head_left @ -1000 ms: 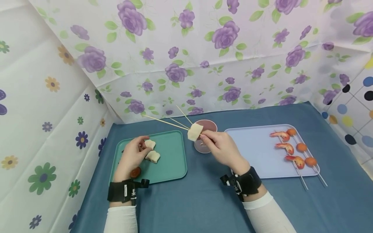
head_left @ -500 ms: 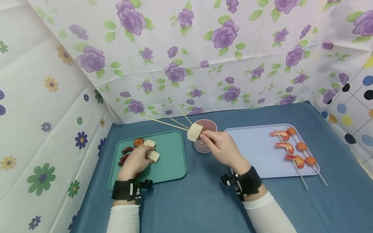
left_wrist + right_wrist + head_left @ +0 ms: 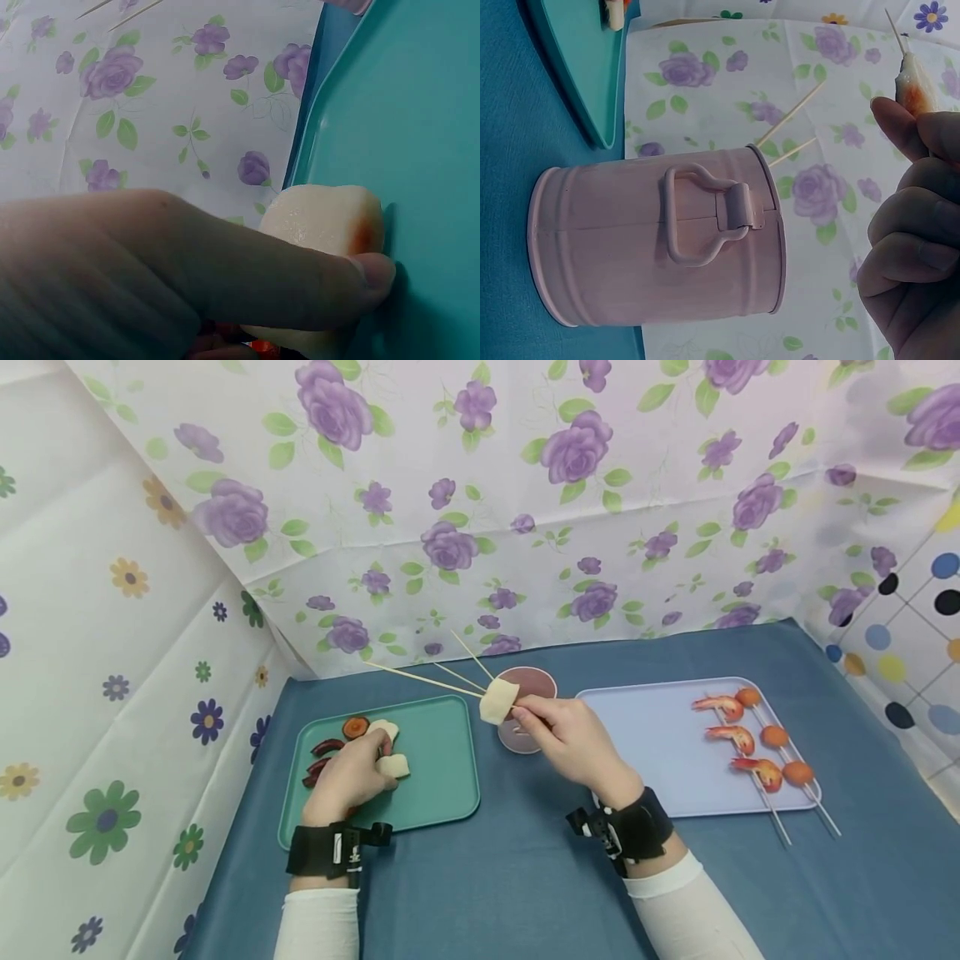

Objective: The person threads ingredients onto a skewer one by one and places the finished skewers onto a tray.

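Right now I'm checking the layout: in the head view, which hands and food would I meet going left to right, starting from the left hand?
Left hand, skewered pale piece, right hand, shrimps, orange balls.

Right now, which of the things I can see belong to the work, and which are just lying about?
Likely in the job:
skewer in the right hand
white piece on it
white pieces at the left hand
green tray

Apparently idle now:
shrimp skewer
orange-ball skewer
lavender tray
dark red pieces
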### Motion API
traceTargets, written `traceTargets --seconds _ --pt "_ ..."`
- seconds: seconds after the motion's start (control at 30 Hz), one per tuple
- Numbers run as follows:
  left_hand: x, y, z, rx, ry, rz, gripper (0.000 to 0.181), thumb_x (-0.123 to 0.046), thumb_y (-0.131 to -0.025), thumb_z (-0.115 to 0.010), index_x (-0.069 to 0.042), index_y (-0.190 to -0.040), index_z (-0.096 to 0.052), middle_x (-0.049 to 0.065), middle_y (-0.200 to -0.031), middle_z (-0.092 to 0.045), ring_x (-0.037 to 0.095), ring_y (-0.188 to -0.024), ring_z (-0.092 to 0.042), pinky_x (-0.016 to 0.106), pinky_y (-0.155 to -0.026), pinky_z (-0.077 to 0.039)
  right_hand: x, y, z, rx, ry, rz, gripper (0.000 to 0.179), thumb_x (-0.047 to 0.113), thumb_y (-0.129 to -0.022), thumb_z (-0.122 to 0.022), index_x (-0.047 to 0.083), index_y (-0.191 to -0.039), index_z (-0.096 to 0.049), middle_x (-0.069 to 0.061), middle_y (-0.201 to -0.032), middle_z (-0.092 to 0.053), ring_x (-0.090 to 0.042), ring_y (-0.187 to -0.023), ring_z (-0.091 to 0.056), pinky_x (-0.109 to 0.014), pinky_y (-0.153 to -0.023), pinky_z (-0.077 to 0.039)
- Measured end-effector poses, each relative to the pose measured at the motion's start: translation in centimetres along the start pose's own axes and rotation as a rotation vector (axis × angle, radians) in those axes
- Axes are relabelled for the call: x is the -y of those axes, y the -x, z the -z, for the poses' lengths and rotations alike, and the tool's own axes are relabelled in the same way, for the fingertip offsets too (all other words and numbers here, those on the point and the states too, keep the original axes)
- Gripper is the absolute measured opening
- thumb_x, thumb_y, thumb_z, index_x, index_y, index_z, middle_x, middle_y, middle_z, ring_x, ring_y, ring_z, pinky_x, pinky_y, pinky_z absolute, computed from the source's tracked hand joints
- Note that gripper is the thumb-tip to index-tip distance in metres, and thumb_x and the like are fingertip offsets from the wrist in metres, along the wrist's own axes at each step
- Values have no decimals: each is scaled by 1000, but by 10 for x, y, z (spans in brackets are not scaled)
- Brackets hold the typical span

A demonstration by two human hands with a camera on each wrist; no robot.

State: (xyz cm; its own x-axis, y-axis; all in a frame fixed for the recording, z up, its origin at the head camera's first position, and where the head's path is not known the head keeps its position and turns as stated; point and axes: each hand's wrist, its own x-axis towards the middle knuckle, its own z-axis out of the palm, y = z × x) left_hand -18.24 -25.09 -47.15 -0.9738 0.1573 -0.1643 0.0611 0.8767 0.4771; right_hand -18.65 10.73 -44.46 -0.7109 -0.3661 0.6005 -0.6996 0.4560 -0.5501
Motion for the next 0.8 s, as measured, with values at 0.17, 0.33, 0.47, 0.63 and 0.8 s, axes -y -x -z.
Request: traceTargets --seconds 0.17,0.33,0.47,0.63,0.8 --pt "1 0 0 14 -19 -11 41 -11 -85 -92 -15 -98 -53 6 -82 -55 24 -70 -52 38 -61 -37 -1 0 -1 2 3 3 14 16 -108 -66 13 -102 -78 9 -75 -62 -6 -62 -51 -30 -58 -42" --pt "2 -1 -2 30 -59 -57 33 -10 -90 -85 -15 -87 -53 3 -73 -48 22 -63 -48 37 -60 -35 -1 0 -1 8 11 4 13 17 -108 -67 14 -102 -78 9 -74 -61 -6 -61 -51 -30 -58 -41" --pt "2 -1 -3 10 -74 -76 26 -9 -93 -81 -15 -88 -56 2 -71 -52 21 -62 -49 36 -60 -38 -1 0 -1 12 15 5 13 17 -108 -67 15 -102 -78 8 -73 -61 -7 -61 -50 -31 -58 -41" --pt "0 -2 -3 12 -61 -64 18 -11 -92 -82 -14 -104 -69 0 -74 -60 20 -62 -53 36 -59 -41 -2 0 -1 20 20 2 13 18 -108 -67 15 -105 -79 7 -75 -64 -7 -61 -50 -31 -59 -41" --pt "0 -3 -3 19 -39 -52 10 -23 -100 -77 -14 -103 -73 -2 -68 -54 18 -59 -49 36 -58 -39 -3 0 0 33 22 -2 13 19 -108 -67 16 -105 -79 10 -72 -58 -7 -59 -47 -32 -58 -39"
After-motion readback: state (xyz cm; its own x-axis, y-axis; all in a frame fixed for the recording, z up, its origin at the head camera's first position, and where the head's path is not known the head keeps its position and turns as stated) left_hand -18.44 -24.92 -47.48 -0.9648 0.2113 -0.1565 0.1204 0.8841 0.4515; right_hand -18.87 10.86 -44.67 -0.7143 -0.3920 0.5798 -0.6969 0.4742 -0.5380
